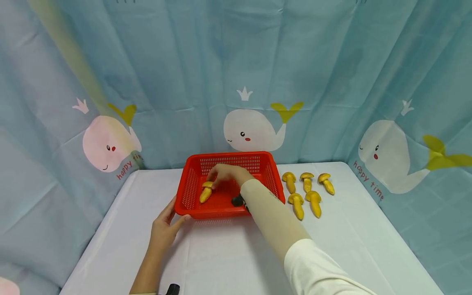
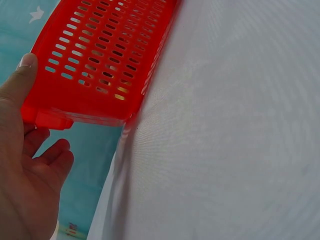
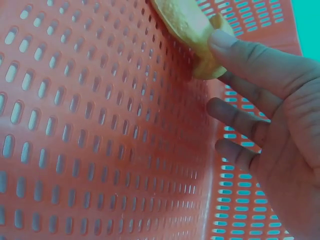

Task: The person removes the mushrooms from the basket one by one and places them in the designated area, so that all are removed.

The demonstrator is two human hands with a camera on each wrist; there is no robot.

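Note:
At the near left corner of the red plastic basket [image 1: 221, 214], my left hand [image 1: 163, 230] holds the rim. The left wrist view shows the thumb [image 2: 22, 72] against the outer wall and the other fingers bent under the rim. My right hand [image 1: 225, 174] reaches inside the basket. It pinches a yellow toy mushroom [image 1: 205, 196] by the cap, with thumb and forefinger at the cap in the right wrist view. The mushroom [image 3: 187, 25] lies along the left part of the basket, stem toward the near side.
Several yellow mushrooms [image 1: 314, 201] lie in two rows on the white tabletop [image 1: 354, 229], right of the basket. A blue curtain [image 1: 199, 82] printed with whales hangs behind and at both sides. A black wrist device [image 1: 237, 200] shows beneath the right forearm.

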